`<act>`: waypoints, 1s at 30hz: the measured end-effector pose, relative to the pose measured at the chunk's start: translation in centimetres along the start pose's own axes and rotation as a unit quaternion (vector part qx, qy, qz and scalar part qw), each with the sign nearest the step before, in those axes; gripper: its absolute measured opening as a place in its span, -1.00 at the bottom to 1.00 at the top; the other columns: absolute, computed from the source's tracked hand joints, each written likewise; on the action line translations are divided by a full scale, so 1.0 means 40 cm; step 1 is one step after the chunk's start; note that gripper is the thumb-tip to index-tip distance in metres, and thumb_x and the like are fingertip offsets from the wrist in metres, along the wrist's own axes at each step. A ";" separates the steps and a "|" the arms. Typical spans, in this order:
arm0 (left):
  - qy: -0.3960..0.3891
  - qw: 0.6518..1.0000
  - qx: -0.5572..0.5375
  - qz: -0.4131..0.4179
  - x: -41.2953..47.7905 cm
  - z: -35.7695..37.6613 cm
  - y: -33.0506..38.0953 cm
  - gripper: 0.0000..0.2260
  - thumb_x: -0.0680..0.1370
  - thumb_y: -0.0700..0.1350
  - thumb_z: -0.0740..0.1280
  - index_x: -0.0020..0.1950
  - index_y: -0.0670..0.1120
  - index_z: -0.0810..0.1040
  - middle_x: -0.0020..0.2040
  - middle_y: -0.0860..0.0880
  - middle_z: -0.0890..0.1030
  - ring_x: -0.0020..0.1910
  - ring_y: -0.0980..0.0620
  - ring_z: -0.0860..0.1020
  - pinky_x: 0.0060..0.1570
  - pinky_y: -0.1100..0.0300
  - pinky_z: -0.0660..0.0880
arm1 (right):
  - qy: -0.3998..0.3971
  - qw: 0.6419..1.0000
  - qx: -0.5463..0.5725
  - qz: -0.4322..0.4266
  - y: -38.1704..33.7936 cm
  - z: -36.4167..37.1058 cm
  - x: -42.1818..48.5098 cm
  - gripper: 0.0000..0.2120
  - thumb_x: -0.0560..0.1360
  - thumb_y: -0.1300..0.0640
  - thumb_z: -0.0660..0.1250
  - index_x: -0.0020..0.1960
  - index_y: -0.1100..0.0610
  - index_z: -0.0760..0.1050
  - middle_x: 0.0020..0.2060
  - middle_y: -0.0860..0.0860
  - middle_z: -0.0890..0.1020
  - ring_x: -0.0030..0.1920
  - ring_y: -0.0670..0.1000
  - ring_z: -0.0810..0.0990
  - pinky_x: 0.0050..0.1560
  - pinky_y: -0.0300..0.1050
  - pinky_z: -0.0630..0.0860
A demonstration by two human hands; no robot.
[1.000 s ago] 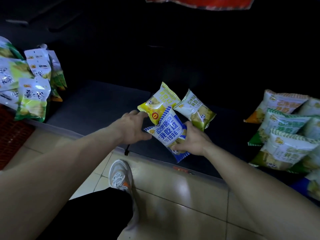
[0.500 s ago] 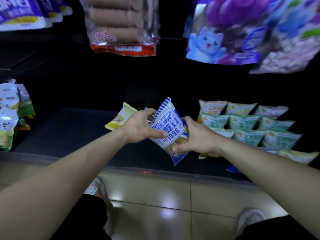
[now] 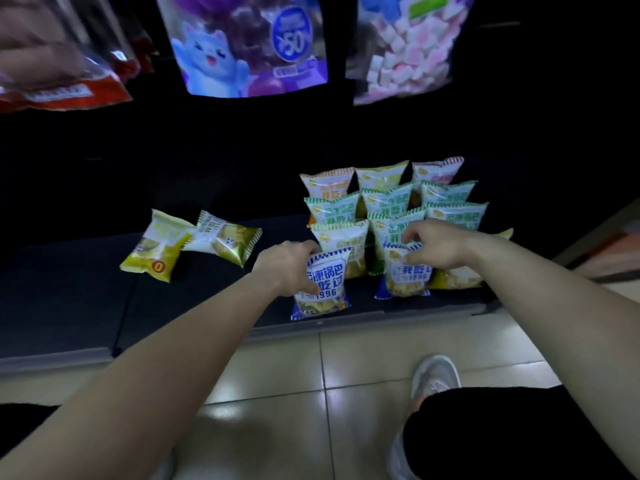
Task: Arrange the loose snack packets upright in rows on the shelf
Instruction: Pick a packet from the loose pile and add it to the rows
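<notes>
A blue-and-white snack packet (image 3: 323, 289) stands upright near the front edge of the dark shelf (image 3: 86, 299). My left hand (image 3: 289, 266) grips its upper left side. A second blue-and-white packet (image 3: 407, 277) stands to its right, and my right hand (image 3: 433, 245) holds its top edge. Behind them, several green, orange and pink packets (image 3: 388, 202) stand upright in rows. A yellow packet (image 3: 157, 245) and a white-and-gold packet (image 3: 225, 239) lie loose on the shelf to the left.
Large bags hang above the shelf: a red one (image 3: 59, 64), a purple cat one (image 3: 249, 46), a pink marshmallow one (image 3: 405, 46). Tiled floor (image 3: 311, 393) lies below the shelf's front lip. My shoe (image 3: 434, 375) and dark trousers are at bottom right.
The view swung right. The blue packet that both hands held in the air now stands on the shelf in my left hand. My right hand moved onto a second blue packet.
</notes>
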State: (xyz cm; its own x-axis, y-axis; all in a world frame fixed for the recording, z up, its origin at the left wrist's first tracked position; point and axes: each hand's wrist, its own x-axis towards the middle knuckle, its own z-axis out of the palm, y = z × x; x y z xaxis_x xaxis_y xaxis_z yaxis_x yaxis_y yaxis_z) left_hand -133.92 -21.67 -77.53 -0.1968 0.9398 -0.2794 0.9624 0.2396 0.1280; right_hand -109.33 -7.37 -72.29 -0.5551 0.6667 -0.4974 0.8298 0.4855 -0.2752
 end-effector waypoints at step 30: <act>0.023 1.000 -0.008 -0.005 0.162 0.169 0.148 -0.31 0.42 0.14 0.49 0.48 0.07 0.30 0.25 -0.04 0.48 0.22 -0.11 0.46 0.20 -0.07 0.40 | -0.010 0.999 0.052 0.007 0.075 0.015 0.021 -0.48 0.51 -0.10 0.41 0.40 0.01 0.38 0.39 0.03 0.42 0.31 0.08 0.45 0.23 -0.04 0.41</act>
State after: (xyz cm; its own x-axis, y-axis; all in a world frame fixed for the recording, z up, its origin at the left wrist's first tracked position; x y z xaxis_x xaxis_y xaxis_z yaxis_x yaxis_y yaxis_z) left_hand -128.21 -15.83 -85.02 -0.2143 0.9479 -0.2359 0.9575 0.2516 0.1410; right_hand -107.28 -5.70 -74.01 -0.5422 0.6612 -0.5184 0.8400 0.4136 -0.3511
